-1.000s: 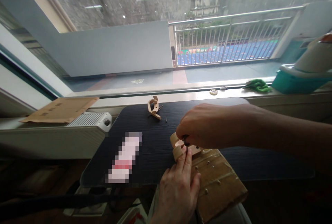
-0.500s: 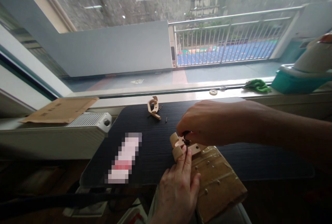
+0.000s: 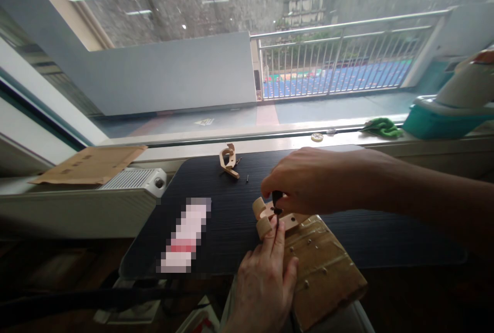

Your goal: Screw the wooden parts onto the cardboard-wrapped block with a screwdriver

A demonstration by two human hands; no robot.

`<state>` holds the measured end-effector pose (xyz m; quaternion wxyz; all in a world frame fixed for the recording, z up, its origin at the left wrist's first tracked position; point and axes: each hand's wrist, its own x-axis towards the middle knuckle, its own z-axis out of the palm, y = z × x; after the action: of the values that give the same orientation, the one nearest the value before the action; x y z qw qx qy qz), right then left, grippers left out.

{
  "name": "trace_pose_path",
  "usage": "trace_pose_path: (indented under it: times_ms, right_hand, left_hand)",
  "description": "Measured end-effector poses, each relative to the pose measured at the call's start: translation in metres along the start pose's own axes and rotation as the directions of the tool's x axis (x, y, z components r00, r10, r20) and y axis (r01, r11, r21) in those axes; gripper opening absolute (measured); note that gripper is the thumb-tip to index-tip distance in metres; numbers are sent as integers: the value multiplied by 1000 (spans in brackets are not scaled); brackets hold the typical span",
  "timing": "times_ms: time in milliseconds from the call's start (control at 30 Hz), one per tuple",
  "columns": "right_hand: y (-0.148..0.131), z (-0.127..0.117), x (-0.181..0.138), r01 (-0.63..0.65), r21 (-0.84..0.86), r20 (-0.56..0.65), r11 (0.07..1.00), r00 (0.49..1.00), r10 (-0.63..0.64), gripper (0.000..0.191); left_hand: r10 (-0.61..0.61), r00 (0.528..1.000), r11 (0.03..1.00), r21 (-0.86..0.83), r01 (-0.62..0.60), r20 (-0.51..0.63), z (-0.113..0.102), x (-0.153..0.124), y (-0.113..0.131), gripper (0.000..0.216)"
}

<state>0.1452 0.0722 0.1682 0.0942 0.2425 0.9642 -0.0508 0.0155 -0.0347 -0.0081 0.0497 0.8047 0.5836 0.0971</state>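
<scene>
Pale wooden pieces with curled ends and dark holes lie at the far end of a taped brown block. My left hand rests on them, its fingers stretched out flat. The first two fingertips sit on either side of a thin dark shaft. Above, my right hand is closed around a small dark-handled tool that looks like a screwdriver, pointing down at the wood. Its tip is hidden by the left fingertips. Several small screws or nails stick out of the block.
Farther back on the dark table lie a curved wooden assembly and a small metal pin. A pixelated pinkish strip is at left. Along the sill are a green cloth and a teal tub. A radiator stands left.
My right hand has shifted very slightly, and more of the tool's dark handle shows. My left hand and the wooden pieces stay in place.
</scene>
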Motion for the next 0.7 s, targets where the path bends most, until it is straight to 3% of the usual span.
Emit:
trace_pose_path:
  times_ms: [167,333,467,700]
  right_hand:
    - [0,8,0,46,72,-22,996,999,-44,17]
    - [11,29,2,36,168,-183,985,983,-5,19]
    - [16,36,6,-1,173,-243,985,969,43,18]
    - [30,40,23,-79,56,-338,995,936,94,22]
  left_hand:
    - [50,998,998,52,-47,-48,5,-1,-6,50]
    - [105,983,988,126,-86,-149,16,2,-14,49]
    - [71,981,989,138,-46,-183,24,8,-15,52]
    - [-26,990,1000,1,27,-135,12,53,-25,52]
